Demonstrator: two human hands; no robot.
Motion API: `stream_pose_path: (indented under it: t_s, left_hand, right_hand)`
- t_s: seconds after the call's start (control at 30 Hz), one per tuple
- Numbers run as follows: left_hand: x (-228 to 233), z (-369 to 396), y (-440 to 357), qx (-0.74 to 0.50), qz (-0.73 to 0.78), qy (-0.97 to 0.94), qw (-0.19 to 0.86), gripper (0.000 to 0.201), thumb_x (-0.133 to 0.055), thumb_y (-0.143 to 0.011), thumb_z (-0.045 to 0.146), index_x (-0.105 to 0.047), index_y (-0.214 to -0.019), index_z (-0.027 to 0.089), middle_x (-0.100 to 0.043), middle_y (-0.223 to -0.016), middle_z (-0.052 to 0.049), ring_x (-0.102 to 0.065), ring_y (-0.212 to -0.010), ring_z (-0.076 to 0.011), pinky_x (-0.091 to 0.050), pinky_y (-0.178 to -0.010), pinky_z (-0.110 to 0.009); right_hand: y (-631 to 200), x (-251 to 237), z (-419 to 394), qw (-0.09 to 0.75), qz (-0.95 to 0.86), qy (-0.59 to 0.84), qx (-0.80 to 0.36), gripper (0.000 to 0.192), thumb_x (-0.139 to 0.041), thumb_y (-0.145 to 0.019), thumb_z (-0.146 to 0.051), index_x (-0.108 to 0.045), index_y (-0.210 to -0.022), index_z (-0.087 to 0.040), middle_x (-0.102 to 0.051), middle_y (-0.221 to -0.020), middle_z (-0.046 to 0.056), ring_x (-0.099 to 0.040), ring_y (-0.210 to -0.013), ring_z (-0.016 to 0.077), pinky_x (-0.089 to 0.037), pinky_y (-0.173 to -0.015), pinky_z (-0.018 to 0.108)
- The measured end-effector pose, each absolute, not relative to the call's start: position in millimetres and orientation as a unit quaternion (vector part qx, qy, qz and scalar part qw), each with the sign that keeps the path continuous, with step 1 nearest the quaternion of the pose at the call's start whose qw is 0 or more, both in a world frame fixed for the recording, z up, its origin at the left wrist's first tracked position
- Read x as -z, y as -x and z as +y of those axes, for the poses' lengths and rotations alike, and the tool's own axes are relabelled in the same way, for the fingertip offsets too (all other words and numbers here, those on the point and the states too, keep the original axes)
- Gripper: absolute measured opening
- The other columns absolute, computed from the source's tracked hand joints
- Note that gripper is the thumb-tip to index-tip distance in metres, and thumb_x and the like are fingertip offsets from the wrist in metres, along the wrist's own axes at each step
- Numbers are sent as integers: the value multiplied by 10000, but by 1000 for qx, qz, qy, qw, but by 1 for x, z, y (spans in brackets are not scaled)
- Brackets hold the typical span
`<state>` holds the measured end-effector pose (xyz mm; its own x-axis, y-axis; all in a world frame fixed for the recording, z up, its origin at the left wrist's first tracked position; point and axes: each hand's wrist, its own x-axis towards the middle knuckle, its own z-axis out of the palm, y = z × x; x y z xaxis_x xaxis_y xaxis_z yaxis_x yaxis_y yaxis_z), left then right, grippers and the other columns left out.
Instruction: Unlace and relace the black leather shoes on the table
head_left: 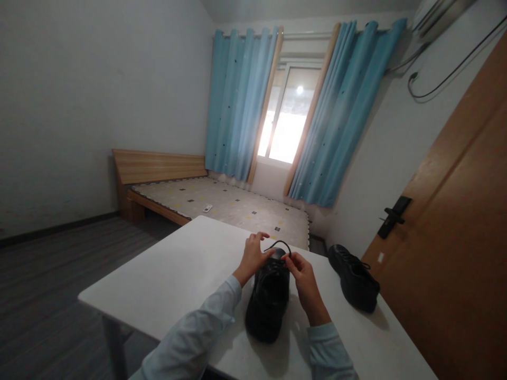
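A black lace-up shoe (pixel 267 306) stands on the white table with its heel toward me and its toe pointing away. Over its front, my left hand (pixel 254 257) has thumb and fingers apart, the thumb at the shoe's left side near the laces. My right hand (pixel 300 267) pinches a black shoelace (pixel 282 242) on the right side; the lace arches up in a loop above the toe, between both hands. Farther right on the table lies a second black lace-up shoe (pixel 354 279), which neither hand touches.
The white table (pixel 170 279) reaches left and right of the shoes. Behind it is a bed (pixel 237 203) with a white remote (pixel 207 208) on its mattress. A brown door (pixel 447 237) with a black handle (pixel 395 216) is close on the right. Blue curtains (pixel 241 105) flank the window.
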<state>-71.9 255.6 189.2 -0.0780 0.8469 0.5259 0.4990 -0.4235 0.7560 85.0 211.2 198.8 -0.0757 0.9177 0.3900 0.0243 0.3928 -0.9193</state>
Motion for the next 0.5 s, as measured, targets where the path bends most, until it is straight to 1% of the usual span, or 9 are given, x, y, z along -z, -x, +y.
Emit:
stream_pose_path:
  t_s: [0.07,0.1,0.17,0.23,0.33,0.43,0.5]
  left_hand:
    - [-190,256,74,-483,532,-667,198,236,-647,-711,327,-612,-858,145,-630,-807,-46,-577,-759,-169,-431,-691,-264]
    - [-190,257,74,-455,541,-672,221,238,-620,-731,375,-620,-796,146,-627,-733,-31,-570,-695,-160,-412,-643,-250]
    - [-189,257,75,-408,549,-683,256,315,-572,-751,455,-630,-714,147,-607,-632,-10,-544,-616,-147,-365,-578,-233]
    - [-188,258,75,-391,530,-702,272,375,-525,-769,487,-640,-680,141,-583,-586,5,-515,-581,-131,-330,-552,-223]
    - [-187,258,76,-391,460,-739,298,423,-496,-776,492,-633,-630,120,-524,-536,24,-454,-543,-104,-291,-521,-210]
    - [-189,257,78,-381,400,-752,358,466,-535,-737,541,-622,-606,102,-481,-512,33,-402,-513,-89,-267,-492,-206]
    - [-191,255,81,-370,365,-749,410,472,-576,-708,553,-642,-639,91,-501,-529,28,-409,-519,-88,-286,-500,-206]
  right_hand:
    - [-86,-197,214,572,-605,380,-403,217,-661,-739,-392,-638,-754,-177,-598,-689,-10,-540,-682,148,-403,-636,246]
    - [-86,-196,215,579,-597,379,-405,220,-671,-729,-393,-634,-753,-177,-594,-684,-14,-537,-677,145,-404,-638,246]
    - [-87,-194,217,594,-582,376,-409,234,-690,-708,-398,-621,-735,-177,-582,-667,-22,-527,-657,138,-407,-634,245]
    - [-87,-193,218,603,-570,374,-414,251,-700,-694,-408,-609,-718,-175,-570,-650,-28,-516,-637,132,-407,-620,243]
    - [-87,-190,220,609,-557,378,-419,271,-705,-687,-418,-592,-712,-173,-564,-632,-30,-509,-613,127,-401,-594,239]
    - [-89,-188,220,617,-537,383,-430,289,-707,-679,-430,-572,-730,-180,-577,-623,-31,-516,-591,126,-398,-577,238]
    - [-91,-188,220,621,-518,390,-441,299,-711,-672,-434,-559,-745,-187,-584,-611,-35,-525,-577,125,-399,-568,237]
